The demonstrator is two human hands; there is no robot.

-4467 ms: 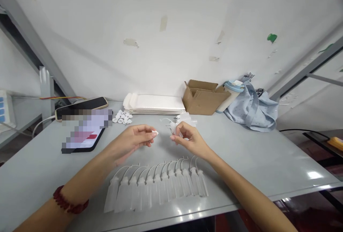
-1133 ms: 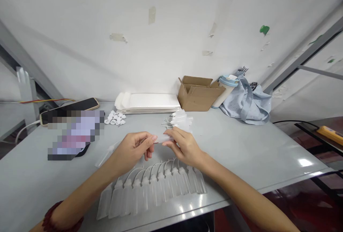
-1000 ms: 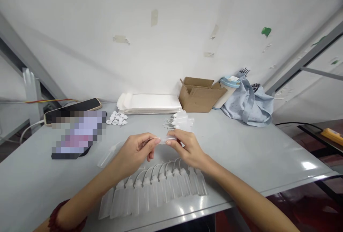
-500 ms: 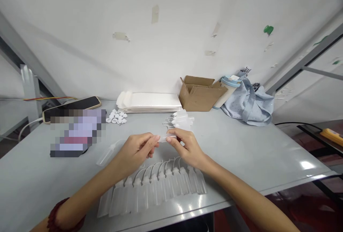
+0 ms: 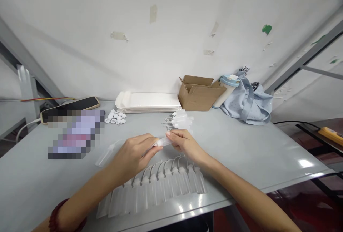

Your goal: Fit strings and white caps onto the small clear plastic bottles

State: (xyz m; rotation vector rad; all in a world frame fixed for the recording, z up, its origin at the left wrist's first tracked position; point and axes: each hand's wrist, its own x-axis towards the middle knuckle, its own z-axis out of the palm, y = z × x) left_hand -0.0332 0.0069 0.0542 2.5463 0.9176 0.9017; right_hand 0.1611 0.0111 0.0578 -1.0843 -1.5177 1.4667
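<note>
Between my two hands is a small translucent plastic bottle [image 5: 164,142], held roughly level above the table. My left hand [image 5: 139,150] pinches its narrow end, and the fingers hide the tip there. My right hand [image 5: 184,142] grips the wider body with thumb and fingers. Just below lies a row of similar bottles [image 5: 152,191], side by side, with thin curved tubes at their necks. A single bottle [image 5: 107,154] rests to the left of my left hand. Behind my right hand is a small pile of bottles [image 5: 182,118] with thin tubes.
Several small white caps [image 5: 115,117] lie beside a stack of white flat boxes [image 5: 150,101]. An open cardboard box [image 5: 202,96], a lidded cup [image 5: 226,90] and a blue cloth bag [image 5: 249,105] stand along the wall. Two phone-like devices, one black-screened [image 5: 71,108], lie at left.
My left hand has turned palm-down over the bottle's narrow end, its fingers now stretched around it. The bottle has tilted, its right end higher. The right hand has shifted slightly.
</note>
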